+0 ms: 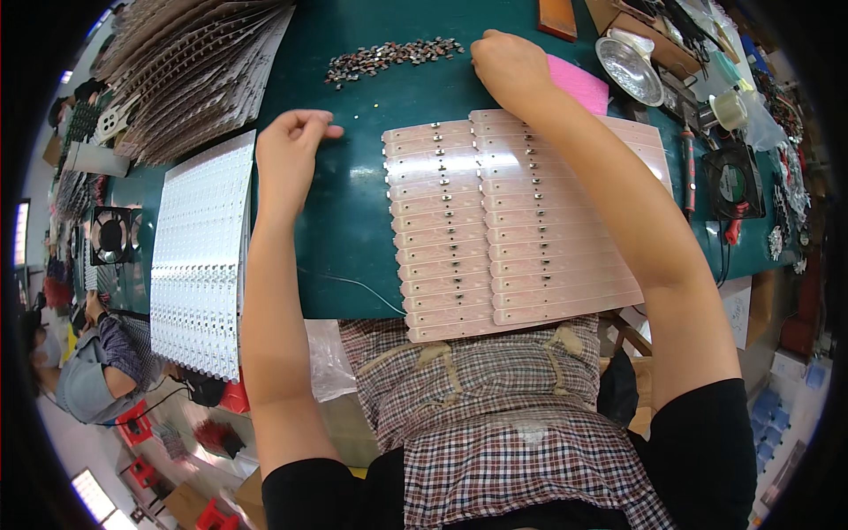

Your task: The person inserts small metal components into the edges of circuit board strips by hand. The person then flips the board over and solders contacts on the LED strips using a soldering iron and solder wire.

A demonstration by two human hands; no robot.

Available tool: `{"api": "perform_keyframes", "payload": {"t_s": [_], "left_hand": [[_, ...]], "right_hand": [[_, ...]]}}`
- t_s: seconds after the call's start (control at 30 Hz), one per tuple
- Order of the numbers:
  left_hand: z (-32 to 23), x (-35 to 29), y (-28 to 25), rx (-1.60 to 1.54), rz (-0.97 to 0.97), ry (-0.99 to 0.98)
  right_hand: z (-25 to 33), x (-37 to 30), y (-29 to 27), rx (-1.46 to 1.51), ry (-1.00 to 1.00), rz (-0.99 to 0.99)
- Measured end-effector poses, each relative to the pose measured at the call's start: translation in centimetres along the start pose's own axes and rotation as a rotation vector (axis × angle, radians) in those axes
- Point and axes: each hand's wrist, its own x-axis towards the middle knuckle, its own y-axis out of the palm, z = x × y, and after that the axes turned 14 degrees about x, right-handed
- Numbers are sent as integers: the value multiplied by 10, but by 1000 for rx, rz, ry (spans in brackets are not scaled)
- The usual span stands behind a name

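Note:
My left hand (293, 150) hovers over the green table, left of two tiny loose bits, with its fingers bent in and close to the thumb. Anything between those fingertips is too small to make out. At the far side, my right hand (511, 69) is closed, its fingertips turned away near the right end of a heap of small metallic parts (397, 58). Whatever it may hold is hidden. Below my right forearm lie two overlapping panels of pinkish circuit-board strips (442, 234), with small dark components in a column on each. The forearm covers part of the right panel.
White boards (199, 256) are stacked left of my left forearm, with a tall stack of boards (199, 71) behind them. A pink sheet (579, 84), metal dish (629, 71), solder spool (729, 110) and small fan (733, 181) stand right. Another person (102, 362) sits at left.

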Motion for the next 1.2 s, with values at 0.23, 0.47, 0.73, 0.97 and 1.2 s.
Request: {"api": "perform_keyframes", "payload": {"t_s": [0.23, 0.47, 0.73, 0.97, 1.2], "left_hand": [[-8, -49, -12, -345, 207, -165], [-15, -112, -27, -278, 348, -22], [-29, -175, -11, -77, 372, 37], [-31, -182, -2, -171, 343, 24], [-30, -186, 0, -130, 340, 59]], "right_hand": [[-4, -2, -33, 217, 124, 46], [41, -120, -135, 1137, 339, 281], [58, -218, -147, 1002, 348, 416], [63, -222, -133, 873, 204, 358], [61, -222, -128, 824, 136, 327]]}}
